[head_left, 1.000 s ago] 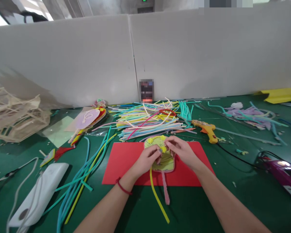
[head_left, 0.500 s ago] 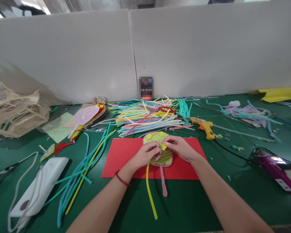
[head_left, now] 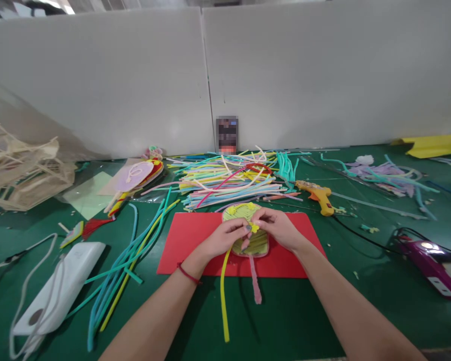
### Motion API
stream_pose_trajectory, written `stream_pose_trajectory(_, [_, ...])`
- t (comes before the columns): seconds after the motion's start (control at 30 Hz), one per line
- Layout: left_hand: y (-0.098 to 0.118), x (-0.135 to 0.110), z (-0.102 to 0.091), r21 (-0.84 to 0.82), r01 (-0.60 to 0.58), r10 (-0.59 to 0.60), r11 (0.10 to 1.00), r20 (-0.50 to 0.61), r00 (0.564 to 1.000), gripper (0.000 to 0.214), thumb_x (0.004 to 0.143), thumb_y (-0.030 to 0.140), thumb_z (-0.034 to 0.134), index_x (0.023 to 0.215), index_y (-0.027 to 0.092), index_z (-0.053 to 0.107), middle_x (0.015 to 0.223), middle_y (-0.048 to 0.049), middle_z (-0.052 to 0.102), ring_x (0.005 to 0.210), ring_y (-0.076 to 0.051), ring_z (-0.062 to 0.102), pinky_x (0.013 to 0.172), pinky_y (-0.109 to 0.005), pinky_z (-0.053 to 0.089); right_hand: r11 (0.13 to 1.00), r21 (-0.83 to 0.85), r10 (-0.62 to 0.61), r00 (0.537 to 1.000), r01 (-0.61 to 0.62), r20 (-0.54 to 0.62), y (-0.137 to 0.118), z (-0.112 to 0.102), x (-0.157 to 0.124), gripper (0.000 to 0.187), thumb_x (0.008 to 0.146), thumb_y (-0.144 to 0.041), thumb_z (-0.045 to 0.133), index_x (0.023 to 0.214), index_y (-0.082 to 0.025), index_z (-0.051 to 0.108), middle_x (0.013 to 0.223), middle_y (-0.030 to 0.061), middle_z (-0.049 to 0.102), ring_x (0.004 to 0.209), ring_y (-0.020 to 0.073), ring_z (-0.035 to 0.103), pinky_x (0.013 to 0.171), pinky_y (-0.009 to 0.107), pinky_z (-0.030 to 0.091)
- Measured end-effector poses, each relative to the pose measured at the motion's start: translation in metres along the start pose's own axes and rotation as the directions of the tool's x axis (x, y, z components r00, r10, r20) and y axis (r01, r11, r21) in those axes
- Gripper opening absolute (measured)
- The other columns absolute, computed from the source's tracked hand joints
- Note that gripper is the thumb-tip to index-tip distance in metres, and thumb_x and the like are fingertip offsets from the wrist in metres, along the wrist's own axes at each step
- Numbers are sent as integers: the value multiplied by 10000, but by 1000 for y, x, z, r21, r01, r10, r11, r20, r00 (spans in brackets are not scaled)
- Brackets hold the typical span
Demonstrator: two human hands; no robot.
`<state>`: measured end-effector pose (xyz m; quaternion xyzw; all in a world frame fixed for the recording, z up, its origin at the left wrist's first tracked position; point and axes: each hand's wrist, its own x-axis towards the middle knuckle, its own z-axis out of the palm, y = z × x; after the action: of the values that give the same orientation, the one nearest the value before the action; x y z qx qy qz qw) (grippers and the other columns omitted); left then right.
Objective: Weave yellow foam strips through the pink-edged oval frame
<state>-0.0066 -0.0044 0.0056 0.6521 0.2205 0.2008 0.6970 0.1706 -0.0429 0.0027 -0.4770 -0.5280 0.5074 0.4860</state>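
A small round fan (head_left: 244, 213) wound with light green strips lies on a red sheet (head_left: 191, 240); its pink handle (head_left: 254, 281) points toward me. My left hand (head_left: 225, 236) pinches a yellow foam strip (head_left: 223, 296) that trails down over the green table. My right hand (head_left: 276, 226) is closed too, its fingertips meeting the left ones over a small yellow piece (head_left: 253, 227) on the fan.
A heap of coloured foam strips (head_left: 225, 180) lies behind the red sheet, a yellow glue gun (head_left: 317, 193) to its right. A purple tool (head_left: 432, 265) sits far right, a white device (head_left: 60, 288) and teal strips (head_left: 124, 265) at left. Finished fans (head_left: 135, 180) lie back left.
The yellow strip's free end has swung left and now hangs more straight down. Both hands stay pinched over the fan, shifted only slightly.
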Motion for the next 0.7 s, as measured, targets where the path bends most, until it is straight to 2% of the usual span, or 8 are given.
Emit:
stream_pose_trajectory(0.2, [2, 0, 0, -34, -21, 20, 999, -15, 1000, 255, 849, 370, 460, 712, 156, 490, 537, 35, 502, 514, -89, 460, 595, -228, 370, 999, -20, -36, 996, 35, -78, -1, 6, 1, 231, 661, -407, 675, 682, -189, 602, 702, 3, 590, 673, 143, 550, 680, 278, 453])
stream_pose_trajectory(0.5, [1, -1, -2, -39, -11, 11, 999, 1, 1000, 254, 852, 361, 459, 704, 157, 490, 531, 30, 513, 508, -89, 458, 579, -222, 369, 999, 26, 27, 999, -28, 31, -6, 0, 1, 236, 633, -392, 709, 695, -174, 641, 714, 18, 613, 694, 152, 571, 687, 282, 449])
stream_pose_trajectory(0.7, [2, 0, -1, -48, 9, -9, 999, 8, 1000, 274, 845, 376, 466, 686, 154, 485, 518, 30, 506, 499, -92, 468, 563, -222, 372, 1000, 14, 1, 1000, -1, 10, -6, -1, 1, 245, 628, -399, 714, 664, -173, 627, 698, 17, 605, 683, 148, 561, 683, 280, 446])
